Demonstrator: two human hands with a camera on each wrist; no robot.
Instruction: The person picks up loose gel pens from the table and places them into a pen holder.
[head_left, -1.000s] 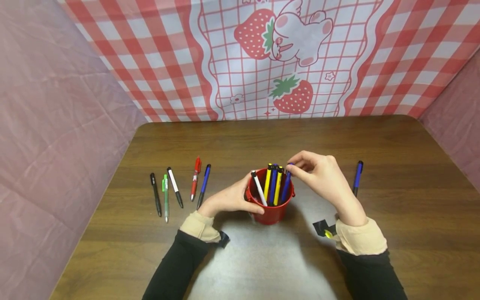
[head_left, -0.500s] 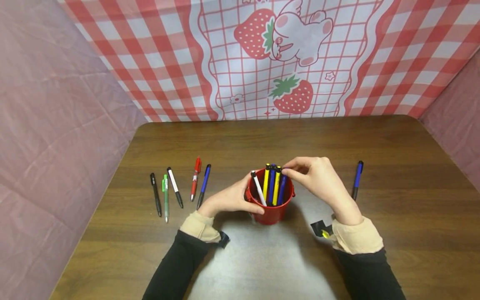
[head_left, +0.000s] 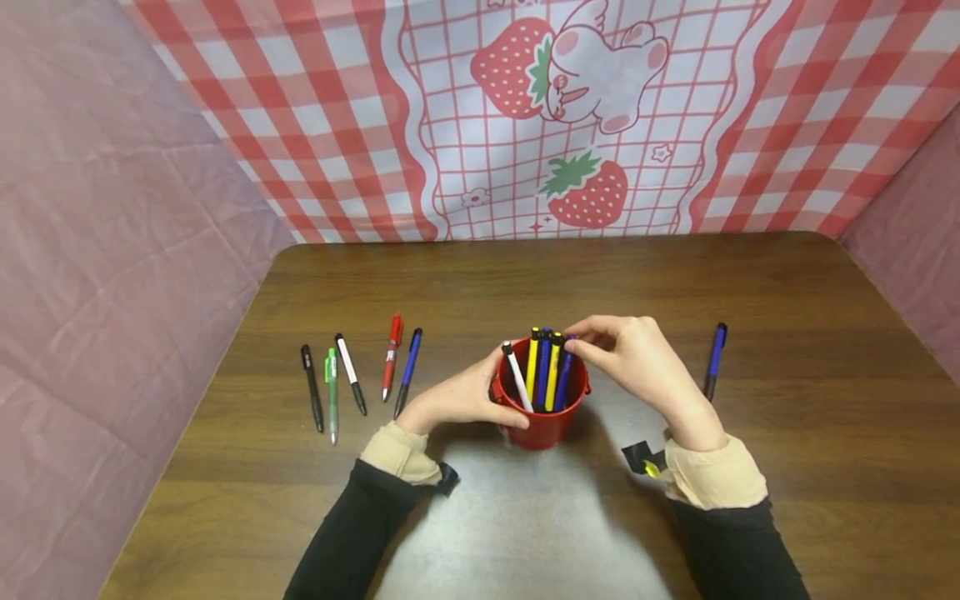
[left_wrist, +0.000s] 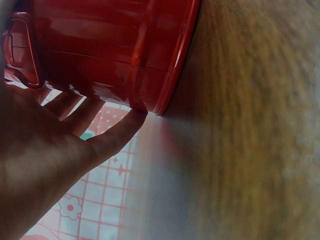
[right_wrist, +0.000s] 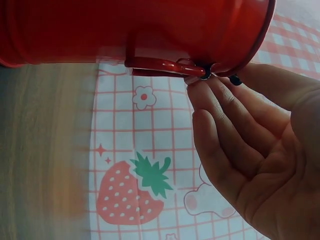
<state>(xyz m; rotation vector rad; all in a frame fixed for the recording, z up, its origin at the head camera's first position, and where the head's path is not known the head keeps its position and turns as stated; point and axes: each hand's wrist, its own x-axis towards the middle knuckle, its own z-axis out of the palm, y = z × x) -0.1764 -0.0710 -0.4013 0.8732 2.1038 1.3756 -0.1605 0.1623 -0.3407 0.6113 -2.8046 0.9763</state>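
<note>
A small red metal bucket [head_left: 546, 432] stands on the table, and my left hand [head_left: 465, 396] grips its left side, thumb across the front. In the left wrist view, fingers of that hand curve along the wall of the bucket [left_wrist: 95, 47]. My right hand [head_left: 637, 358] is at the right rim, thumb and fingertips pinching the top of a blue pen [head_left: 564, 383] whose lower part is inside. Beside that pen lean a white pen [head_left: 517, 379], two yellow pens [head_left: 553, 375] and another blue pen [head_left: 543, 379]. The right wrist view shows the right hand [right_wrist: 255, 145] beside the rim, the pen mostly hidden.
Left of the bucket lie a black pen [head_left: 312, 389], a green pen [head_left: 333, 396], a white pen with black ends [head_left: 350, 373], a red pen [head_left: 391, 358] and a blue pen [head_left: 408, 371]. One more blue pen [head_left: 716, 358] lies at the right. A checked cloth [head_left: 337, 125] hangs behind the table.
My right hand has shifted slightly left and down with the top of the blue pen, and the yellow and blue pens lean a little further left. The left hand and bucket have stayed put.
</note>
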